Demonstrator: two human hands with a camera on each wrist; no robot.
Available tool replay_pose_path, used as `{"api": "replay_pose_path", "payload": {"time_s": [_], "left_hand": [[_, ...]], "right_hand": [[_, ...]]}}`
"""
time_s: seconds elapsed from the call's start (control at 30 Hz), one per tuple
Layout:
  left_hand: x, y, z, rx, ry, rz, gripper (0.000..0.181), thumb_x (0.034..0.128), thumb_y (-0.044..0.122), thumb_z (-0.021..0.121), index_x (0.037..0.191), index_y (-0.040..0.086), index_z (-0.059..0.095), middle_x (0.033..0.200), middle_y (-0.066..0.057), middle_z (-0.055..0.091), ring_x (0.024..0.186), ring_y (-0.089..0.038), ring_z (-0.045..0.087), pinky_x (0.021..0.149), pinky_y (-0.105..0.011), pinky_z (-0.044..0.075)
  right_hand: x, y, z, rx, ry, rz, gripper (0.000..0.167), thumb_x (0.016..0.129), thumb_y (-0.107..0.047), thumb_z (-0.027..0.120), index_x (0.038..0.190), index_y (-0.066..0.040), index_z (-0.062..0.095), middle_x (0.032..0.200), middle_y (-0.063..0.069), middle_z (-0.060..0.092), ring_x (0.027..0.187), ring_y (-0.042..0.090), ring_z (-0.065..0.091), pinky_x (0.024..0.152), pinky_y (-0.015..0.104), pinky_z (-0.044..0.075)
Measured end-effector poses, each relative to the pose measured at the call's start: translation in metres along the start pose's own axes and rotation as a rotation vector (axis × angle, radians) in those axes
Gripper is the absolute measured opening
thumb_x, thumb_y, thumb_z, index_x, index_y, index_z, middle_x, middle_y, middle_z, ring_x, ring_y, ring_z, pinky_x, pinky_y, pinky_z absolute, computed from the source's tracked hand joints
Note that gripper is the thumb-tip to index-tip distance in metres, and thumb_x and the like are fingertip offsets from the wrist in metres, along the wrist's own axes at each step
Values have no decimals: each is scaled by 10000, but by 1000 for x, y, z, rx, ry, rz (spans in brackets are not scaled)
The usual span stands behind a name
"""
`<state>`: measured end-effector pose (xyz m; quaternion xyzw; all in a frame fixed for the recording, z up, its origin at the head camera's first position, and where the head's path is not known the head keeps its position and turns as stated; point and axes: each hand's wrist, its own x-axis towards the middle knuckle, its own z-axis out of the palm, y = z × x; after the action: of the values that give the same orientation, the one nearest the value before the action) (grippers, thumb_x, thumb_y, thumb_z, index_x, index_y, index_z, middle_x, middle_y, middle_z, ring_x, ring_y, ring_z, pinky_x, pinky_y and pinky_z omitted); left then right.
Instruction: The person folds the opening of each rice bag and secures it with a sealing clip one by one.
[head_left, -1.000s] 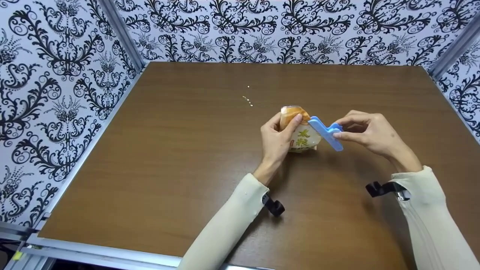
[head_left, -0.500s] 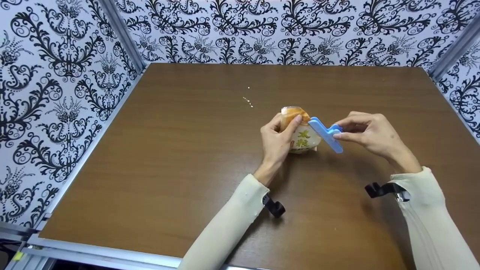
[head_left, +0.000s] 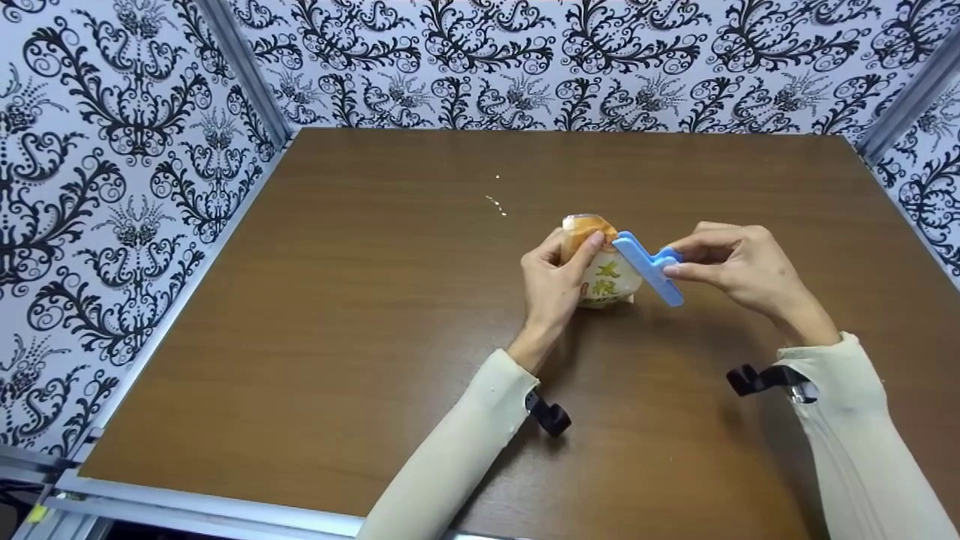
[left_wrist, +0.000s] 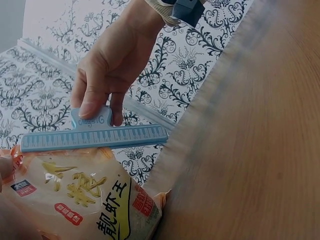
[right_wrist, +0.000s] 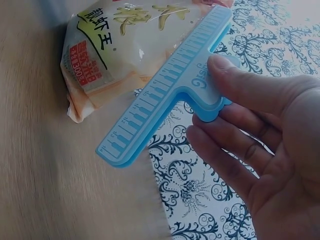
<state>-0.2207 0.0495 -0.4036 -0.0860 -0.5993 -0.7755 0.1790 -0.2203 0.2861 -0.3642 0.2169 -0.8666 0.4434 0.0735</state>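
A plump plastic food bag (head_left: 609,279), orange at its top with printed characters, is gripped near its top by my left hand (head_left: 551,281), thumb across the front. My right hand (head_left: 739,262) pinches the handle of a blue bag clip (head_left: 649,268) between thumb and fingers. In the left wrist view the long clip (left_wrist: 95,137), printed with piano keys, lies along the bag's (left_wrist: 75,195) upper edge. The right wrist view has the clip (right_wrist: 165,90) slanting across the bag's edge; whether its jaws have the bag between them I cannot tell.
Small white crumbs (head_left: 496,202) lie on the brown table (head_left: 337,300) beyond the bag. Patterned wall panels (head_left: 487,67) with metal frame posts stand at the back and sides. Black wrist mounts (head_left: 549,414) stick out from both sleeves.
The clip and my right hand have shifted very slightly left, toward the bag. My left hand keeps its hold on the bag in nearly the same place.
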Motion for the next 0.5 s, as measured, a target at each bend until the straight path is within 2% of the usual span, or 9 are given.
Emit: {"api": "replay_pose_path", "payload": {"time_s": [0.1,0.33,0.5], "left_hand": [[0,0,0,2,-1,0,159,910,103,799,878,-49,767,836,25,699,702,-35,600,617,-197,495],[0,0,0,-10,1,-1,132,905,80,799,891,-48,771,917,-126,746,741,-38,631,648,-207,521],[0,1,0,-13,6,-3,135,907,78,797,902,-55,772,922,-142,745,739,-34,630,647,-206,517]], "right_hand": [[0,0,1,7,5,-5,187,857,-98,857,1042,-89,824,797,-49,680,674,28,613,607,139,513],[0,-2,1,1,9,4,193,855,-110,861,1045,-100,825,807,-45,687,679,33,618,616,139,524],[1,-3,1,-10,8,9,187,857,-119,861,1041,-110,827,808,-47,688,685,40,627,631,141,537]]}}
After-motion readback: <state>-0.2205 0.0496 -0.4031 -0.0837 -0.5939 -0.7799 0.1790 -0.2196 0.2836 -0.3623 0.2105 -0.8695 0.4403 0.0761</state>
